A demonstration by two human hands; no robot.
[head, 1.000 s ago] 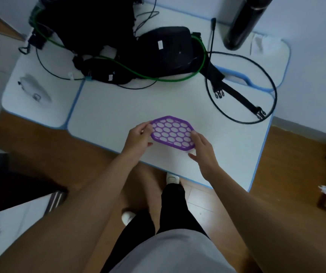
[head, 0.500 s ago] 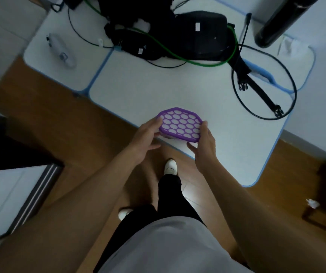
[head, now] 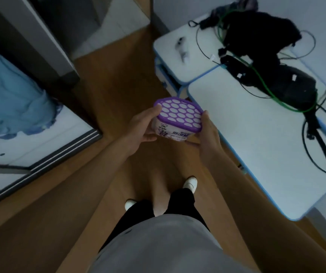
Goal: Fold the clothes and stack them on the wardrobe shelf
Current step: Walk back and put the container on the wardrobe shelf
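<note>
A white tub with a purple honeycomb lid [head: 179, 115] is held in the air above the wooden floor, clear of the table. My left hand [head: 141, 128] grips its left side, fingers curled under it. My right hand [head: 207, 133] grips its right side with the thumb up by the lid's rim. At the far left, blue clothes [head: 10, 95] lie in a heap on the white wardrobe shelf [head: 40, 142].
A white table with blue edging [head: 256, 150] stands to the right, with black bags [head: 276, 75], a green cable [head: 264, 83] and black cords on its far part. A sliding-door track [head: 60, 150] runs along the wardrobe's edge. Wooden floor lies between them.
Both hands have lifted the tub off the table and carried it left over the floor. The view has swung left, bringing the wardrobe and blue clothes into sight.
</note>
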